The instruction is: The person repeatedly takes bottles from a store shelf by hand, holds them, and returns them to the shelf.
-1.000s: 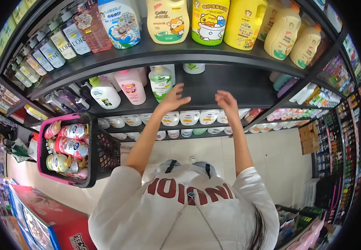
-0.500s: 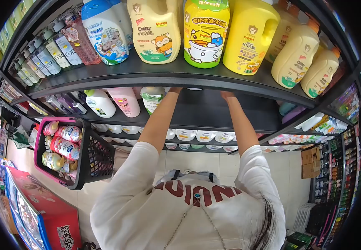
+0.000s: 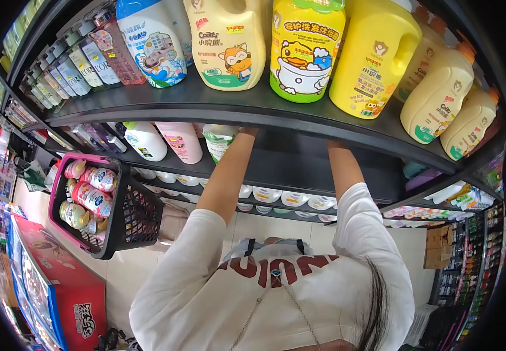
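Observation:
Both my arms reach into the lower shelf bay, beneath the black upper shelf point(image 3: 218, 111). My left hand point(image 3: 249, 132) shows only at the wrist end by the shelf edge. Its fingers are hidden, beside a white bottle with a green leafy label point(image 3: 218, 139). My right hand point(image 3: 337, 144) is likewise covered by the shelf, further right over the bare part of the lower shelf point(image 3: 288, 161). What either hand holds or touches cannot be seen. A pink bottle point(image 3: 181, 142) and a white bottle with a green cap point(image 3: 145, 140) stand left of my left forearm.
Above stand a yellow duck-print bottle point(image 3: 304, 55), a yellow jug point(image 3: 372, 64) and a cream fox-print bottle point(image 3: 229, 50). A black basket with a pink rim point(image 3: 139, 213) holds several pump bottles at left. A red display case point(image 3: 74, 292) stands below it.
The view has shifted slightly, and the upper bottles look nearer. Both hands remain under the shelf, with the right one further hidden. A pale item glimpsed between the hands is out of sight.

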The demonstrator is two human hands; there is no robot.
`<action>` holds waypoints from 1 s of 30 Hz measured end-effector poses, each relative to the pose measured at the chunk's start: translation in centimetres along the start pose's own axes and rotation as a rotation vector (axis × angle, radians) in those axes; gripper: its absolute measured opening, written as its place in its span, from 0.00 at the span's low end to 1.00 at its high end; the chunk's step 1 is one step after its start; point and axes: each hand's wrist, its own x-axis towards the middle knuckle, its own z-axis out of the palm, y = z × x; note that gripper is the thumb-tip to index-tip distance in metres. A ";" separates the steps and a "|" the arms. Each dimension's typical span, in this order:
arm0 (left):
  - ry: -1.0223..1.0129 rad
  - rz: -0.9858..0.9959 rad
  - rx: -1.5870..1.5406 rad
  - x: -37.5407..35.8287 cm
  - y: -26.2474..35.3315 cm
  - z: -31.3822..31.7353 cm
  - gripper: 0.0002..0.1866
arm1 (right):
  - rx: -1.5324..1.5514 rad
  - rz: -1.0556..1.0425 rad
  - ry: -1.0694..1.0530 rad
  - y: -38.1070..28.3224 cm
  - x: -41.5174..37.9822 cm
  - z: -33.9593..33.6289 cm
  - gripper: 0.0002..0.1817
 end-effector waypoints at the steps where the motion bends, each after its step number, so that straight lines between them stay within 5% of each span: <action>1: -0.003 -0.002 0.002 0.2 0.5 0.0 0.23 | -0.019 -0.024 0.000 -0.2 0.2 0.1 0.26; 15: -0.093 -0.077 -0.015 -3.4 8.4 -3.9 0.21 | -0.296 -0.280 -0.016 -1.5 -6.3 -3.0 0.26; 18: -0.174 -0.235 -0.055 -2.8 11.6 -5.1 0.24 | -0.354 -0.338 -0.010 -2.4 -6.9 -2.7 0.26; 20: -0.418 -0.592 -0.275 -2.5 15.1 -7.3 0.35 | -0.371 -0.354 -0.011 -6.2 -7.2 -3.7 0.26; 22: -0.464 -0.620 -0.322 -3.5 14.5 -6.9 0.36 | -0.303 0.494 -0.381 -16.9 -6.8 -6.2 0.22; 26: -0.368 -0.560 -0.485 -4.1 17.5 -8.5 0.42 | -0.199 0.613 -0.558 -12.0 -8.7 -5.1 0.21; 28: -0.318 -0.532 -0.498 -4.8 17.6 -8.1 0.49 | 0.120 0.305 -0.358 -13.5 -10.2 -5.5 0.23; 30: -0.347 -0.485 -0.492 -5.9 15.9 -6.9 0.49 | 0.240 0.333 -0.323 -13.5 -11.4 -4.7 0.20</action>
